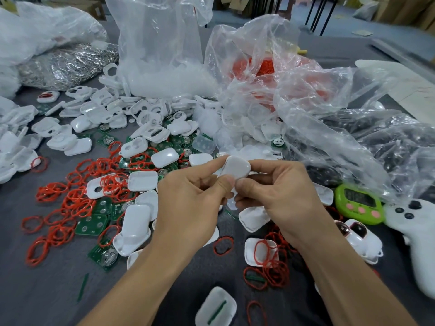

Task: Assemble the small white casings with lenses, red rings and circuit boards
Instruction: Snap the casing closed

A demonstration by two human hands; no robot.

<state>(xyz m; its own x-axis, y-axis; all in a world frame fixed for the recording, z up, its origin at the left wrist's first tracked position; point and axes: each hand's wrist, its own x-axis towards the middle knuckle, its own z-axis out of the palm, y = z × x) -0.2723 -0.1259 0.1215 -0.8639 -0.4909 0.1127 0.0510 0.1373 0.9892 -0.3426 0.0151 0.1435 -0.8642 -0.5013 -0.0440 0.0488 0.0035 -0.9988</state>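
Observation:
A small white casing [236,167] is held up above the table's middle by both hands. My left hand [190,205] pinches its left side between thumb and fingers. My right hand [277,194] pinches its right side, thumb pressed against the lower edge. The two thumbs meet under the casing. What lies inside the casing is hidden. Loose red rings [70,203], green circuit boards [91,224] and more white casings [135,228] lie scattered on the grey table to the left and in front.
Clear plastic bags [306,95] with white and red parts stand behind the hands. A bag of metal parts [66,64] lies at back left. A green timer [359,203] and a white controller [416,234] lie at the right. A casing with a green strip [215,307] lies near the front edge.

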